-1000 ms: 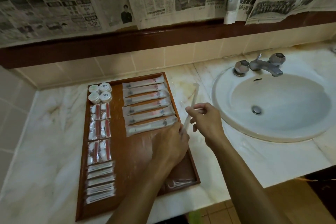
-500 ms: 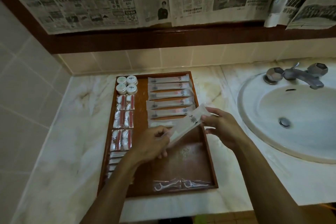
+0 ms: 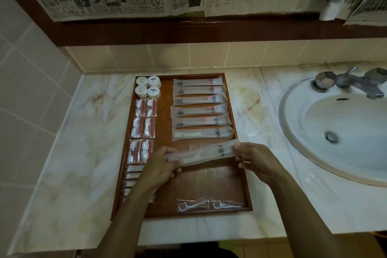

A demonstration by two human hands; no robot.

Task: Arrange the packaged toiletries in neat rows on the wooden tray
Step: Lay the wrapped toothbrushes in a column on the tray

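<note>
Here, long packet (image 3: 204, 152) spanning both hands, left grip (image 3: 162, 164) and right grip (image 3: 254, 158) pinching its ends.

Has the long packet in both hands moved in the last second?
Yes. The long packet swung from upright beside the wooden tray's right rim to nearly level over the tray, below the sixth packet.

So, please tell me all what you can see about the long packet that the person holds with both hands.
The long packet is a flat, narrow sachet of frosted, half-clear wrap with a dark emblem printed near its right end and a pale, white shape inside. The left hand pinches its left end, the right hand its right end. It is held slightly tilted, right end farther away, over the wooden tray, just in front of the row of six similar packets.
</note>
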